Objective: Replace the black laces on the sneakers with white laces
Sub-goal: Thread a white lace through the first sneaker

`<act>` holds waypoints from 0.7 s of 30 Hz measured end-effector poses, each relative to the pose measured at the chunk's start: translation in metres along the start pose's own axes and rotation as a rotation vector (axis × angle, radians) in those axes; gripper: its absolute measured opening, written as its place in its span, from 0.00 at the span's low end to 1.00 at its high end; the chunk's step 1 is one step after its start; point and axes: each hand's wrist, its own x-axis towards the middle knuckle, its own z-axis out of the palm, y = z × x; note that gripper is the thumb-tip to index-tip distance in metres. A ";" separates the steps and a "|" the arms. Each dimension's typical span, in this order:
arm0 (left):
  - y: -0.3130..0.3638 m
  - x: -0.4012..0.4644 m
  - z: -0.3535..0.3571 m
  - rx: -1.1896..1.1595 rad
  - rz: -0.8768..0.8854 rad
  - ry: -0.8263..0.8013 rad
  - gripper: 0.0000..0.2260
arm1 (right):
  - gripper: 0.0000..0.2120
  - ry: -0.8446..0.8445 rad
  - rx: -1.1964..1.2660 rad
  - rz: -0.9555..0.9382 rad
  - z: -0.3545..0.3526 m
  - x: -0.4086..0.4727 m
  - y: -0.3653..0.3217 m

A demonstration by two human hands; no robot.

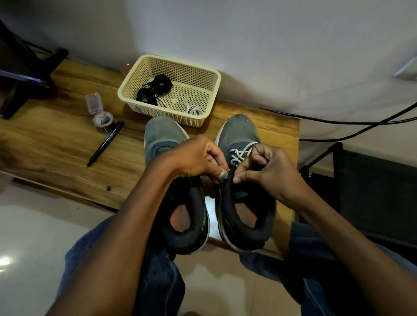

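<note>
the right sneaker [242, 180] stands at the worktop's [50, 151] near right corner, a white lace [239, 152] crossing its lower eyelets. the left hand [197, 156] and right hand [263, 168] both pinch the lace at the tongue. the left sneaker [174, 181] touches it alongside. behind, at the far edge, a basket [171, 90] holds black laces [154, 88]; a marker [105, 143] lies to its left.

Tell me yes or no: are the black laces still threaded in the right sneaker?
No, the right sneaker shows white laces crossing its eyelets, while the black laces lie bundled in the basket.
</note>
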 end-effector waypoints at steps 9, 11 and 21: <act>-0.003 0.004 -0.003 0.107 -0.005 -0.004 0.04 | 0.19 -0.059 -0.306 -0.054 -0.008 -0.004 -0.010; -0.004 0.004 -0.003 0.093 -0.003 -0.003 0.04 | 0.19 -0.053 -0.353 -0.087 -0.008 -0.004 -0.011; -0.003 0.004 -0.002 0.088 0.006 -0.004 0.05 | 0.23 -0.040 -0.367 -0.109 -0.006 -0.003 -0.005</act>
